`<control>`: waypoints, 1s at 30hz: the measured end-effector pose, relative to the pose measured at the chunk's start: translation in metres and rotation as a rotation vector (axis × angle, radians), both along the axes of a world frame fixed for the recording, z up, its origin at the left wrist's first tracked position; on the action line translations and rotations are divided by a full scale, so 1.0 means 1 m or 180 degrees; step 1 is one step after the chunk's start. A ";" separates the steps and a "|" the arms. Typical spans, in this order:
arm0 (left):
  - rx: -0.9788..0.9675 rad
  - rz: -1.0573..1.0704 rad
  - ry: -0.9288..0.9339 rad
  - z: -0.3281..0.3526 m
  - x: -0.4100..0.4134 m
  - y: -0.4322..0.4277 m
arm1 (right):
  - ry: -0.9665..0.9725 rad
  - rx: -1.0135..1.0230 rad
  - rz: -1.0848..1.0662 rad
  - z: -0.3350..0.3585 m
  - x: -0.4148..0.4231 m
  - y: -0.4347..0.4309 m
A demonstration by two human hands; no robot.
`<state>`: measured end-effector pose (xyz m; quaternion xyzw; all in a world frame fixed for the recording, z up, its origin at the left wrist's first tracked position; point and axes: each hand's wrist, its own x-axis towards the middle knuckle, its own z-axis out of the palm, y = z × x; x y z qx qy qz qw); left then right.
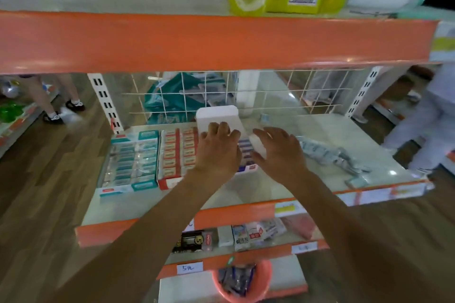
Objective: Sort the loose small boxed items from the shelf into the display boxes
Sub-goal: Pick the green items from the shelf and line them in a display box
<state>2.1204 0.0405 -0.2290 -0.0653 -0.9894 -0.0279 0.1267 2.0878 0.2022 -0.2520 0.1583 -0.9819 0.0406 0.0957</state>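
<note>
Shelf (270,187), pale top, orange edge. On it we log three display boxes in a row: teal box (133,162), red box (176,155), blue-and-white box (246,152) with its white lid (218,113) upright. Loose items (330,155): a heap right of the hands, long axis running front-right, nearest our right hand (280,150). Left hand (218,150) lies flat over the blue-and-white box; the right spreads against its side; neither grips anything.

The bare left forearm (152,224) and right forearm (339,209) reach forward and converge on the white display box (218,114). The left hand (218,152) lies palm down below the box's upright flap, fingers (221,128) bent against it; whether they grip is unclear. The right hand (279,152) hovers at the box's right wall, its fingers spread and its thumb against that wall.
</note>
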 end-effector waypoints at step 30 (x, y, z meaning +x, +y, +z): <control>0.0921 -0.1226 -0.0696 -0.043 -0.028 0.255 | -0.0400 -0.0936 -0.0885 -0.036 0.005 0.244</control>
